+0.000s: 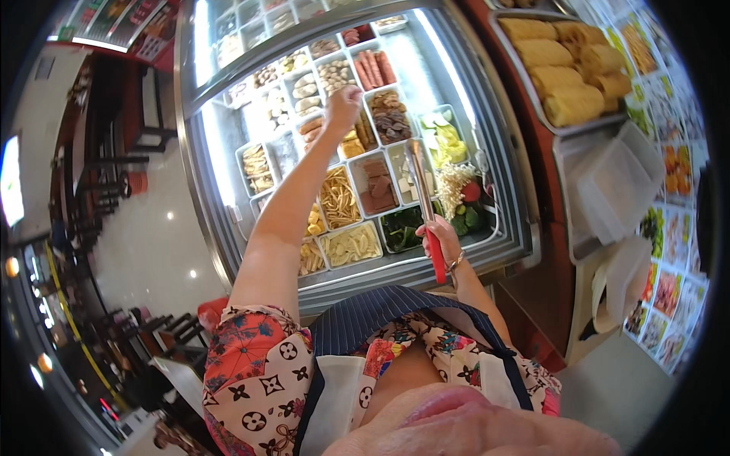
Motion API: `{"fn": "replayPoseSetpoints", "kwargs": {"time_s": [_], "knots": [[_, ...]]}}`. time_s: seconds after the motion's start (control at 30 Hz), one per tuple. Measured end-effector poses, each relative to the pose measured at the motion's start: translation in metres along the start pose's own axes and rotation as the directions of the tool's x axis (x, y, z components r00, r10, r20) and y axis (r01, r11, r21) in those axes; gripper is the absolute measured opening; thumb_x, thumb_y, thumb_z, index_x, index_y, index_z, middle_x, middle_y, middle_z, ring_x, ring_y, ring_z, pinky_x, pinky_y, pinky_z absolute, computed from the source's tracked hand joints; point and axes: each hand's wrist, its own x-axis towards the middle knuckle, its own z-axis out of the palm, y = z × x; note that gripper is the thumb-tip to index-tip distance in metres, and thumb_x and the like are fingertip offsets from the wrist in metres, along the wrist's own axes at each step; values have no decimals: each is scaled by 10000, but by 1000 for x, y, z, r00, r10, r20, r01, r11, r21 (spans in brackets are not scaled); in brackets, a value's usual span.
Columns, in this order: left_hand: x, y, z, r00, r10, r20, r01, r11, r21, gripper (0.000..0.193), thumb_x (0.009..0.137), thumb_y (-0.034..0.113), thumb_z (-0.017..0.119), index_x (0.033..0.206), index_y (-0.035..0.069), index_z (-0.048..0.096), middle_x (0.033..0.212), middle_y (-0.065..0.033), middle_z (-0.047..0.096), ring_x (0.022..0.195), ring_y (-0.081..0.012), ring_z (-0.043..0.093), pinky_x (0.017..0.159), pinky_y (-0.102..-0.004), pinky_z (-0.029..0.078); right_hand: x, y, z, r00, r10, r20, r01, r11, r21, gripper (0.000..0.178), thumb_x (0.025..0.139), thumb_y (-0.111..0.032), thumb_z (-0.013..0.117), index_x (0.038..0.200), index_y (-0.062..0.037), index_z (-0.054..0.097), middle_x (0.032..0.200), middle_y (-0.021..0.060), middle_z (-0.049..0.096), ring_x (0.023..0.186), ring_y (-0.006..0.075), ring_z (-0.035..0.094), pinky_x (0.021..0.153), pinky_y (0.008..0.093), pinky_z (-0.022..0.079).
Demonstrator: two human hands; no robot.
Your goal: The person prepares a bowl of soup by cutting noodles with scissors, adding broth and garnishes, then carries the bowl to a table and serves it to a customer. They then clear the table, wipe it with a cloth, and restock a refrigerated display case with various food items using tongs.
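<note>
My left hand (344, 108) reaches deep into a lit display case, its fingers curled together above white tubs of mushrooms (334, 74) and red sausages (375, 70). Whatever those fingers hold, if anything, is hidden. Near the front right of the case my right hand (445, 237) grips tongs (424, 190) with red handles, their metal tips pointing away from me. Around the tongs lie leafy lettuce (442, 140), white enoki mushrooms (456, 184) and dark greens (401, 228). Brown slabs (376, 190) and yellowish strips (340, 197) fill tubs between my arms.
The case's metal rim (487, 254) runs along the front, with a raised frame (304, 34) across the back. At right stand a tray of yellow rolls (566, 72) and stacked translucent tubs (616, 182). Dark stools (148, 137) are at far left.
</note>
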Motion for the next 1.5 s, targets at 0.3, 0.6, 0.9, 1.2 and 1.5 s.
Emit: {"fn": "replayPoseSetpoints", "kwargs": {"time_s": [0.3, 0.6, 0.9, 1.2, 1.5], "knots": [[107, -138, -122, 869, 447, -213, -195, 705, 681, 494, 802, 219, 630, 1257, 76, 498, 1212, -168, 540, 1099, -340, 531, 936, -446, 417, -2, -17, -6, 995, -76, -70, 69, 992, -102, 342, 897, -297, 543, 1087, -24, 463, 855, 84, 601, 538, 92, 537, 421, 220, 472], [133, -115, -166, 960, 253, -124, -71, 642, 763, 634, 842, 387, 588, 1363, 81, 399, 1336, -184, 464, 1263, -356, 399, 1065, -506, 270, -20, -16, -5, 992, -75, -103, 59, 987, -150, 348, 887, -308, 532, 1072, -23, 458, 865, 96, 592, 530, 97, 539, 416, 223, 471], [47, -100, -120, 996, 91, -1, -67, 741, 668, 564, 847, 442, 585, 1302, 132, 464, 1311, -173, 460, 1210, -337, 436, 1023, -526, 285, -11, -34, 13, 956, -293, -22, 284, 941, -182, 392, 889, -303, 561, 1122, -9, 448, 942, 107, 587, 570, 87, 532, 451, 213, 461], [-126, -55, -74, 995, -26, 98, -49, 725, 687, 539, 840, 509, 569, 1272, 192, 506, 1135, -51, 534, 1094, -245, 487, 963, -476, 321, -13, -48, 17, 912, -410, -1, 401, 893, -206, 449, 853, -337, 613, 1119, -11, 457, 915, 73, 579, 581, 86, 529, 473, 215, 457], [-247, -9, -43, 984, 85, 159, -155, 851, 502, 509, 761, 425, 682, 1185, 171, 559, 1042, -52, 534, 1006, -234, 498, 865, -421, 318, -14, -27, 15, 914, -405, -13, 399, 905, -149, 412, 862, -333, 602, 1097, -27, 460, 891, 60, 590, 556, 85, 526, 463, 211, 459]]}}
